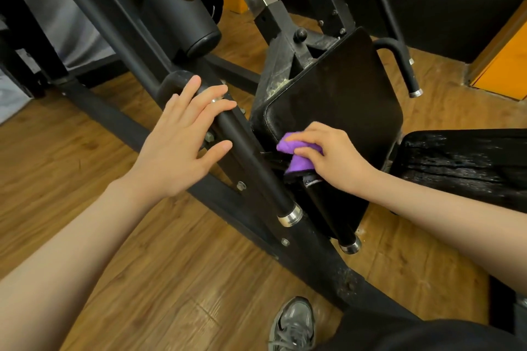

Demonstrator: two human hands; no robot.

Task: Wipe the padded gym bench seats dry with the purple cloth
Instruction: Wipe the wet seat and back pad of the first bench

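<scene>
Head camera, the only view, looks down on a black weight machine over a wood-plank floor (85,168). Just right of centre frame, the right hand (332,161) presses a bunched purple cloth (296,155) against the lower left edge of a black padded seat (336,97). Its fingers are curled over the cloth and its thumb is tucked beneath, so the cloth is firmly gripped. Left of centre, the left hand (182,139) has its fingers straight and spread, resting against a black handle bar (251,162) that ends in a chrome cap; it clasps nothing. At the right edge of the frame a second pad (462,162) glistens with streaks that look like water, so it probably needs wiping yet.

The cloth appears light, soft and limp; it folds readily, so wadding it in the palm, as here, should give a firm wiping face. The seat's vinyl looks smooth and likely slick when wet, so flat pressure should serve better than fingertips alone. A grey sneaker (293,325) shows at the bottom of the frame.
</scene>
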